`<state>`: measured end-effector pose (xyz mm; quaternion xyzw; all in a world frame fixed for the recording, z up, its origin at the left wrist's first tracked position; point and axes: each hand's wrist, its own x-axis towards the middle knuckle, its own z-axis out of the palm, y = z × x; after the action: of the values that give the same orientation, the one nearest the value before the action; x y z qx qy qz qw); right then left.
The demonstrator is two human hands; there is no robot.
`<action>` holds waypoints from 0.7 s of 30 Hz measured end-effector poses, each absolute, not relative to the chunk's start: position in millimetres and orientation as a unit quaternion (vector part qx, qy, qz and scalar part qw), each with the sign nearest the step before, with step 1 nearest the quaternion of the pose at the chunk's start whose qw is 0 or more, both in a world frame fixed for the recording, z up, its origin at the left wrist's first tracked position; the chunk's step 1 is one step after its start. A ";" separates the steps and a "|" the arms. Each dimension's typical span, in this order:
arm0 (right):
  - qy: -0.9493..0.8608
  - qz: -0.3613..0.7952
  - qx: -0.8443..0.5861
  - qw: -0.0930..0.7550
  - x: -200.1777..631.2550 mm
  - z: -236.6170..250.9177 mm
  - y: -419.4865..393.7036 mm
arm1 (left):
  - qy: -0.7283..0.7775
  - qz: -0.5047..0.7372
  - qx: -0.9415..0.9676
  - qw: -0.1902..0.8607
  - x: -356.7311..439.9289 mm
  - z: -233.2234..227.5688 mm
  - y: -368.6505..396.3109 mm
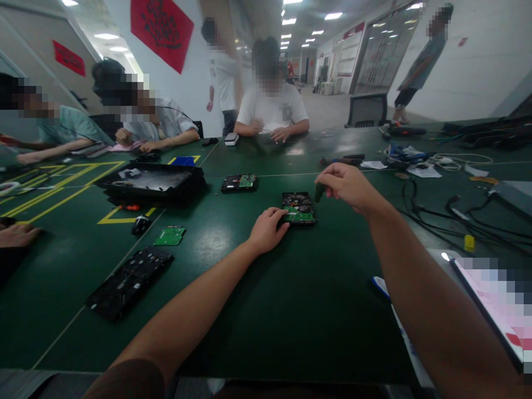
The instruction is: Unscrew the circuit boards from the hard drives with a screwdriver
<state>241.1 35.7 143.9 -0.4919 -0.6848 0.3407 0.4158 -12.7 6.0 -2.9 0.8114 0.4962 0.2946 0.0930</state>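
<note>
Resting on the green surface (257,310), a hard drive (298,207) lies circuit-board side up, near the centre of the view. Left hand (268,229) lies flat against the drive's near-left edge, fingers together and curled lightly over the corner; the fingertips are partly hidden by the casing. Right hand (347,185) hovers just beyond the drive's right edge, fingers bunched and pinching a small dark tool (319,192); the hand covers most of it, so its type cannot be confirmed.

A 2nd hard drive (239,182) sits further back, well apart from the first. To the left: a loose green circuit board (169,236), a black perforated panel (129,281), and a large black tray (152,183) over yellow floor-style markings. Cables (457,213) trail across the right side. A pixelated tablet-like object (494,302) is cut off at the right edge. 4 seated persons occupy the far and left sides; 2 others stand behind. Another person's hand (16,235) enters at the left margin.
</note>
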 end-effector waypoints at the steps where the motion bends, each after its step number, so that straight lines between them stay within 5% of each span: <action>1: -0.683 0.354 -0.485 0.415 240.4 143.8 35.5 | 0.496 0.295 0.812 0.093 -12.9 -2.8 6.0; 21: -0.694 0.382 -0.460 0.402 239.2 143.1 35.6 | 0.496 0.290 0.814 0.090 -13.1 -3.0 6.9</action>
<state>239.2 35.6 143.1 -0.4597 -0.6935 0.3817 0.4024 -13.1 6.9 -3.0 0.8136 0.4958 0.2900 0.0905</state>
